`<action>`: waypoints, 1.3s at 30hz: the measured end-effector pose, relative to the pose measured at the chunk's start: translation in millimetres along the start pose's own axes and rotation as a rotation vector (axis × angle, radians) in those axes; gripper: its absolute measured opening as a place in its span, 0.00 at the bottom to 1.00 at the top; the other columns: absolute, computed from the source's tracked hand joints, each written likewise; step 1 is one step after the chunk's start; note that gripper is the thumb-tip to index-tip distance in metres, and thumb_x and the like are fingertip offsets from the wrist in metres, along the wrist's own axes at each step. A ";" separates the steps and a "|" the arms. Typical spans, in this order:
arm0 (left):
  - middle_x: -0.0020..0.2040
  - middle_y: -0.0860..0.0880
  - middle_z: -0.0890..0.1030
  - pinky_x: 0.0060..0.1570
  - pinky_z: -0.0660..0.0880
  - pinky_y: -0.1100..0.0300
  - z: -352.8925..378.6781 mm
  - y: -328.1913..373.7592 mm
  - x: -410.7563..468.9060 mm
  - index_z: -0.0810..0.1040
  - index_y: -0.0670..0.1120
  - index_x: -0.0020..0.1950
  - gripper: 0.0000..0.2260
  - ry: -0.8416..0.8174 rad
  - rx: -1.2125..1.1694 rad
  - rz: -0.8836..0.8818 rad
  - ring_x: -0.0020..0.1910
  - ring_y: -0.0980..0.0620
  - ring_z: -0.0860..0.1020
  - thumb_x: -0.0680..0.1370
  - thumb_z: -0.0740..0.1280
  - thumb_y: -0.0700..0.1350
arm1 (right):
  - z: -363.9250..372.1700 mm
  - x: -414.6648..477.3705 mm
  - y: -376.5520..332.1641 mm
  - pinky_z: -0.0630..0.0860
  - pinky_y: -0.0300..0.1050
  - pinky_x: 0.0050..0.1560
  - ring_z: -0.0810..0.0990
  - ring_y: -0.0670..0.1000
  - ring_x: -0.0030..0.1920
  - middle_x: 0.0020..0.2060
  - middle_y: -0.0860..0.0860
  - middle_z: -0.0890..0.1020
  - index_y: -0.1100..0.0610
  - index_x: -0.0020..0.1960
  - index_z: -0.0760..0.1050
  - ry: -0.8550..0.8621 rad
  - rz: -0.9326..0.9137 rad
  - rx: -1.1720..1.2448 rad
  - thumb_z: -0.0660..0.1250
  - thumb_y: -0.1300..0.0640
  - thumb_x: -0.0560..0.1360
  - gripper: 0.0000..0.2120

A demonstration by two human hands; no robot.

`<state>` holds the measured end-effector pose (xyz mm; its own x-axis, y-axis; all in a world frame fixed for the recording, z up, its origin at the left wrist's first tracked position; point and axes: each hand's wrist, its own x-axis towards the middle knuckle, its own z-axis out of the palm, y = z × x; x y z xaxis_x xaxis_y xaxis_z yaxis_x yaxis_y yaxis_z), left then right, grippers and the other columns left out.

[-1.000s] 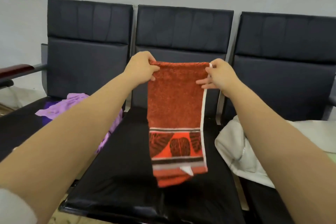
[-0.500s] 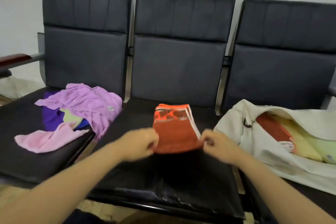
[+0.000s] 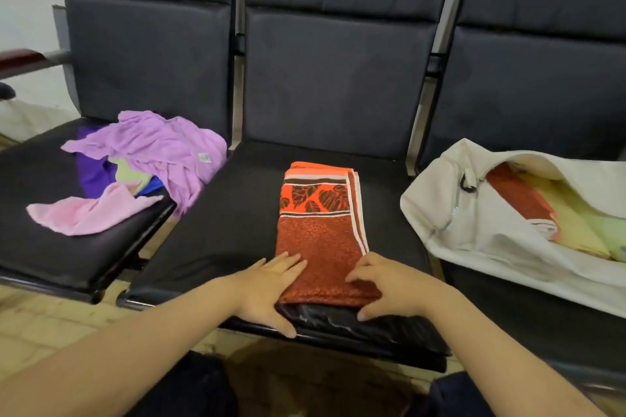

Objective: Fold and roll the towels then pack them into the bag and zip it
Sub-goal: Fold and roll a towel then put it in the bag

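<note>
Two relaxed-fingered palms, left hand (image 3: 267, 288), right hand (image 3: 389, 284), on near edge of orange towel (image 3: 318, 240); bare seat (image 3: 230, 230) leftward.

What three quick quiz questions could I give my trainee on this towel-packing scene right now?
1. True or false: the white bag is zipped shut.
2. The folded orange towel lies on which seat? A left, B middle, C right.
3. Short answer: which end of that towel do the left hand and right hand rest on?
Key: 1 false, it gapes open; 2 B, the middle seat; 3 the near end.
</note>
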<state>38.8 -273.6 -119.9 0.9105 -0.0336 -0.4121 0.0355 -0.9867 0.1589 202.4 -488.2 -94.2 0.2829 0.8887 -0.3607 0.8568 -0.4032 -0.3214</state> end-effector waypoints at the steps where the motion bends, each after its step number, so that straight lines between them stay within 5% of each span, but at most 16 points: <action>1: 0.78 0.51 0.38 0.74 0.43 0.52 2.1 -0.4 -1.1 0.38 0.49 0.78 0.57 0.020 -0.009 0.007 0.77 0.51 0.39 0.57 0.49 0.78 | -0.6 -1.3 2.6 0.68 0.40 0.63 0.70 0.46 0.60 0.63 0.45 0.68 0.47 0.72 0.68 0.023 0.001 -0.005 0.73 0.44 0.71 0.31; 5: 0.72 0.46 0.61 0.69 0.59 0.60 13.9 -9.4 -5.0 0.57 0.47 0.77 0.46 0.325 0.079 0.142 0.70 0.48 0.62 0.67 0.46 0.74 | 5.7 -6.5 -0.7 0.72 0.46 0.59 0.75 0.50 0.59 0.59 0.48 0.76 0.52 0.64 0.74 0.159 -0.013 -0.201 0.65 0.54 0.76 0.17; 9: 0.52 0.50 0.78 0.53 0.74 0.59 17.6 -15.5 -3.1 0.80 0.45 0.59 0.23 0.598 -0.108 0.261 0.50 0.53 0.77 0.76 0.58 0.59 | 8.9 -4.8 -4.0 0.74 0.50 0.47 0.77 0.53 0.48 0.48 0.50 0.79 0.54 0.57 0.72 0.269 -0.020 -0.126 0.58 0.59 0.76 0.11; 12: 0.39 0.59 0.79 0.45 0.72 0.64 4.8 -18.6 -2.1 0.79 0.50 0.47 0.15 0.625 -0.498 0.062 0.41 0.60 0.77 0.75 0.60 0.58 | 5.6 -0.9 1.2 0.70 0.38 0.41 0.76 0.47 0.41 0.40 0.45 0.77 0.53 0.57 0.72 0.302 0.025 0.146 0.58 0.59 0.79 0.08; 15: 0.35 0.56 0.79 0.43 0.71 0.63 -1.2 -24.3 9.4 0.76 0.55 0.40 0.04 0.627 -0.744 -0.079 0.37 0.61 0.76 0.73 0.65 0.53 | 5.6 7.0 7.0 0.69 0.34 0.36 0.76 0.44 0.36 0.36 0.46 0.77 0.51 0.56 0.73 0.357 0.073 0.284 0.59 0.56 0.81 0.06; 21: 0.40 0.53 0.72 0.40 0.66 0.68 3.6 -24.9 29.8 0.70 0.53 0.39 0.14 0.647 -0.587 -0.231 0.35 0.59 0.71 0.70 0.73 0.38 | 16.7 28.6 12.2 0.65 0.38 0.34 0.71 0.47 0.36 0.35 0.44 0.70 0.51 0.48 0.70 0.425 0.157 0.196 0.68 0.53 0.76 0.07; 25: 0.44 0.51 0.73 0.43 0.69 0.61 -3.0 -22.6 28.8 0.75 0.48 0.41 0.02 0.640 -0.203 0.083 0.41 0.55 0.70 0.70 0.63 0.43 | 16.3 32.5 10.9 0.67 0.46 0.41 0.73 0.51 0.43 0.45 0.46 0.72 0.53 0.44 0.71 0.569 -0.034 -0.058 0.71 0.60 0.70 0.09; 28: 0.46 0.53 0.76 0.50 0.71 0.60 -0.9 -25.9 23.6 0.78 0.47 0.47 0.14 0.510 -0.270 0.130 0.46 0.59 0.72 0.75 0.58 0.54 | 12.0 26.0 13.7 0.70 0.43 0.51 0.74 0.46 0.49 0.48 0.43 0.74 0.51 0.52 0.76 0.343 -0.151 0.104 0.68 0.55 0.74 0.07; 30: 0.49 0.56 0.75 0.54 0.70 0.67 -0.3 -33.6 17.2 0.79 0.48 0.52 0.20 0.453 -0.320 0.154 0.49 0.61 0.73 0.73 0.62 0.62 | 7.7 20.6 16.9 0.69 0.38 0.56 0.74 0.44 0.54 0.54 0.43 0.75 0.51 0.59 0.74 0.164 -0.102 0.193 0.70 0.49 0.74 0.16; 32: 0.53 0.55 0.75 0.57 0.66 0.72 -0.5 -40.8 12.1 0.79 0.47 0.56 0.20 0.413 -0.336 0.160 0.53 0.62 0.73 0.71 0.67 0.59 | 7.0 19.1 19.6 0.68 0.34 0.57 0.74 0.42 0.56 0.57 0.43 0.75 0.51 0.64 0.73 0.136 -0.081 0.180 0.71 0.51 0.73 0.20; 36: 0.53 0.52 0.79 0.58 0.69 0.63 0.2 -42.9 9.8 0.79 0.46 0.58 0.16 0.459 -0.336 0.036 0.53 0.56 0.75 0.73 0.65 0.50 | 7.1 20.8 15.4 0.73 0.44 0.47 0.77 0.49 0.42 0.41 0.49 0.78 0.49 0.58 0.72 0.227 0.003 0.215 0.64 0.58 0.77 0.11; 39: 0.48 0.50 0.79 0.51 0.69 0.64 -0.6 -36.1 11.2 0.76 0.49 0.55 0.09 0.518 -0.457 -0.062 0.47 0.54 0.76 0.77 0.62 0.48 | 4.6 20.9 12.2 0.74 0.48 0.44 0.79 0.54 0.41 0.40 0.55 0.80 0.47 0.53 0.66 0.250 0.063 0.332 0.60 0.58 0.79 0.07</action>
<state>48.0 -238.2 -129.7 0.9764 0.2137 0.0310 0.1606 -0.8145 0.5574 216.8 -475.5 -109.7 0.4617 0.8690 -0.1780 0.6602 -0.4707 -0.5853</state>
